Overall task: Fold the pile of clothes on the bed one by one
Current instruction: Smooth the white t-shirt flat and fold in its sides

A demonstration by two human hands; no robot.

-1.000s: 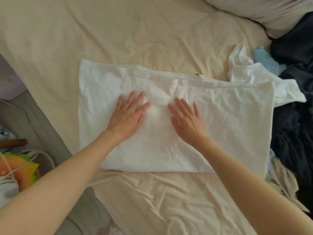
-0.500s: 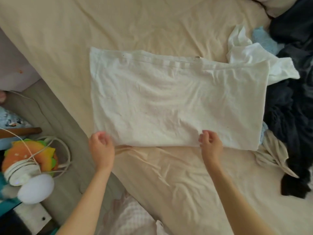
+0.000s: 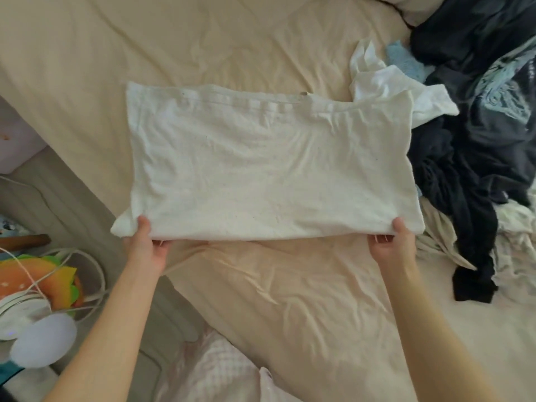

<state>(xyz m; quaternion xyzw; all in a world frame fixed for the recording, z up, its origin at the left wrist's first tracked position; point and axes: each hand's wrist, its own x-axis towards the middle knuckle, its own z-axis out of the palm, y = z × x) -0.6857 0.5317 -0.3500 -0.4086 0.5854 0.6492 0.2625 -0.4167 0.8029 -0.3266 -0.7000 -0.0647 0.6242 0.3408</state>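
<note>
1. Head view: a half-folded white garment (image 3: 269,172) lay on the bed (image 3: 203,47), left of the unfolded pile (image 3: 478,140).
2. Left hand (image 3: 146,246) and right hand (image 3: 391,246) pinched its near corners.
3. The next fold likely calls for lifting that edge away.

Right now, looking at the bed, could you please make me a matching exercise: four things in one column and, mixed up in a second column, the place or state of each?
Things:
1. white garment
2. left hand
3. dark clothes pile
4. light blue item

Places or states:
A. pinches the garment's near left corner
B. heaped at the bed's right side
C. spread flat in the middle, half folded
D. peeks out beside crumpled white cloth, far right

Pairs: 1-C, 2-A, 3-B, 4-D
</note>
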